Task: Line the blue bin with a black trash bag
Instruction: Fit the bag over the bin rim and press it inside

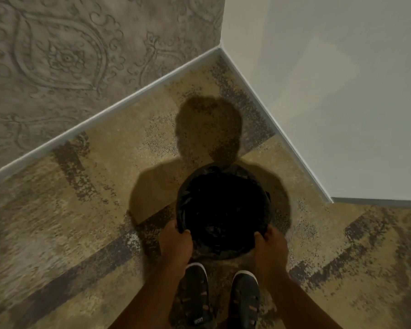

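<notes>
A round bin stands on the carpet in front of my feet, seen from above. A black trash bag [223,210] fills its opening and folds over the rim all around, so the bin's blue sides are hidden. My left hand [176,243] grips the bag-covered rim at the near left. My right hand [269,245] grips the rim at the near right. Both thumbs hook inside the opening.
Patterned beige and grey carpet [81,233] covers the floor. A textured grey wall [69,55] with a white baseboard runs at the left, and a plain white wall [342,91] at the right; they meet in a corner beyond the bin. My two dark shoes [195,295] stand just behind the bin.
</notes>
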